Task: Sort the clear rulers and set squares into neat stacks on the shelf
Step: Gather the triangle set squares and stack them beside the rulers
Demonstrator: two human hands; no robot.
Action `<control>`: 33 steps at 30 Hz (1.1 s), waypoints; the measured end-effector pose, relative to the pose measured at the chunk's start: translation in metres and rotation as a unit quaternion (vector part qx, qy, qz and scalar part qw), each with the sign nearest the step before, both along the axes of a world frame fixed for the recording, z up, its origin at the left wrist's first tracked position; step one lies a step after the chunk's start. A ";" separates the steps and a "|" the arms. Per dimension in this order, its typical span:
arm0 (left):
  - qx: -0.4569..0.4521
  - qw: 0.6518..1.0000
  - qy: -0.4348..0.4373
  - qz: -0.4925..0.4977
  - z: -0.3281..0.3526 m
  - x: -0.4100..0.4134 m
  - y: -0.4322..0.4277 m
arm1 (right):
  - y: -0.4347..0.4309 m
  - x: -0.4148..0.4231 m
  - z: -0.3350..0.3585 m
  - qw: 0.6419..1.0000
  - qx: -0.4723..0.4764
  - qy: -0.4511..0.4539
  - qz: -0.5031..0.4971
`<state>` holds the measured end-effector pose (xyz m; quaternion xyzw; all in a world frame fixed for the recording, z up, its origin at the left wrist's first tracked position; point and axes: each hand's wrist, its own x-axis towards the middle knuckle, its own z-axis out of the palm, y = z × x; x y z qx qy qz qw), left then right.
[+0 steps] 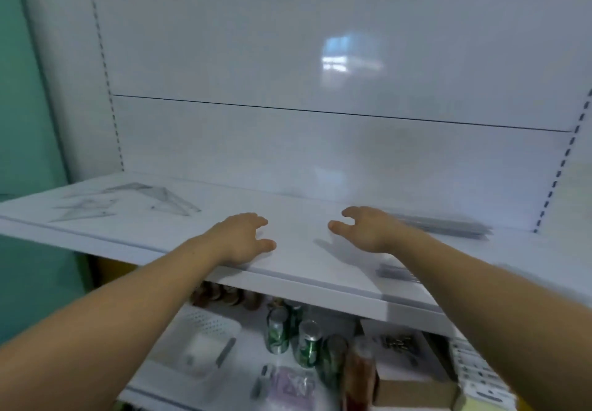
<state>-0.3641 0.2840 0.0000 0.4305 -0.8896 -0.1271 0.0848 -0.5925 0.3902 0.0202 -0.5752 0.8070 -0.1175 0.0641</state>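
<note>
Over the shelf (pixel 298 250), left hand (pixel 243 237) and right hand (pixel 368 228) hover, grips released, empty; probably between picks, next: move stray ruler (pixel 397 273) at shelf front onto ruler stack (pixel 442 223) toward shelf rear.

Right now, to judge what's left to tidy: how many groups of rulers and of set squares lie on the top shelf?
Ruler bundles: 2
Set squares, loose spread: 1
Total: 3 groups. Single pieces are too clear to count.

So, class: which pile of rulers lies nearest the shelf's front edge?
The short pile at the front right; the long pile lies farther back, beside the right hand.
</note>
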 end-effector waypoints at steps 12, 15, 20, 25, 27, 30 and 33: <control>-0.013 0.987 -0.029 0.160 -0.009 0.257 -0.169 | -0.211 0.230 -0.015 0.993 0.049 0.001 0.103; -0.020 0.982 -0.030 0.183 -0.010 0.287 -0.205 | -0.251 0.252 -0.019 0.993 0.064 0.010 0.094; -0.005 0.980 -0.014 0.200 -0.012 0.300 -0.264 | -0.319 0.273 -0.023 0.992 0.043 0.061 0.101; 0.009 0.983 0.011 0.181 -0.015 0.291 -0.326 | -0.389 0.284 -0.022 0.991 0.021 0.017 0.130; 0.011 0.986 0.006 0.167 -0.014 0.286 -0.348 | -0.410 0.288 -0.019 0.990 0.024 -0.031 0.136; 0.023 0.989 -0.029 0.145 -0.012 0.275 -0.373 | -0.427 0.292 -0.018 0.987 0.014 -0.060 0.148; 0.015 0.994 -0.035 0.106 -0.010 0.272 -0.390 | -0.432 0.298 -0.021 0.984 -0.012 -0.070 0.166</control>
